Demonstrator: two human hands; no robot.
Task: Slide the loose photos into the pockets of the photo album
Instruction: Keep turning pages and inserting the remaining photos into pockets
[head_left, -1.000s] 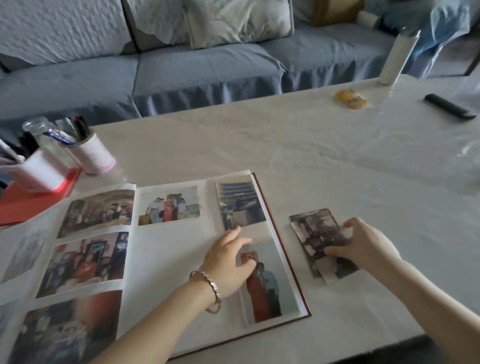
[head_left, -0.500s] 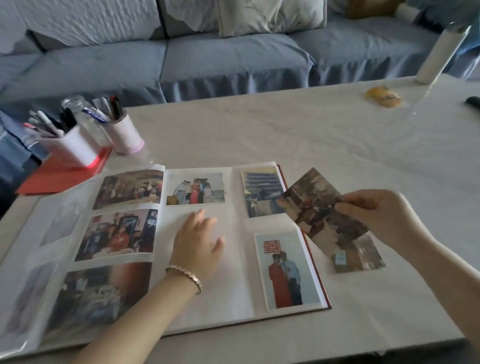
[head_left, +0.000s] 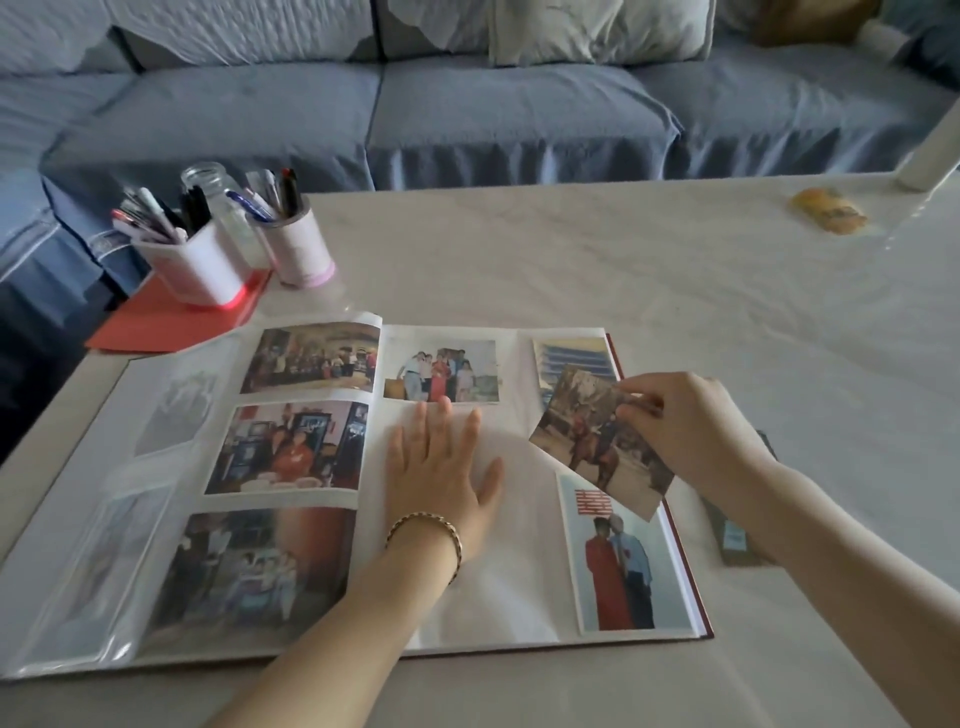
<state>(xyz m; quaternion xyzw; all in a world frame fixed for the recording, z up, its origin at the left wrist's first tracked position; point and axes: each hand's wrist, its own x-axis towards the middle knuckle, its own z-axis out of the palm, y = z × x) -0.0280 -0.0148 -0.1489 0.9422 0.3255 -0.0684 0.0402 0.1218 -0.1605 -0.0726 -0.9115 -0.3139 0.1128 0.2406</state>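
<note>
Pinching a loose photo (head_left: 592, 436) at its upper corner, the right hand (head_left: 691, 426) holds it tilted over the open photo album (head_left: 519, 597); the left hand (head_left: 441, 467) presses flat there, fingers (head_left: 441, 415) spread.

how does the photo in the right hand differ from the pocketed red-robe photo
The loose photo is held tilted over the page in the grip of the right hand; the pocketed photo lies flat and square in the album. The loose photo is dark-toned, the pocketed photo pale. Both are colour prints.
</note>
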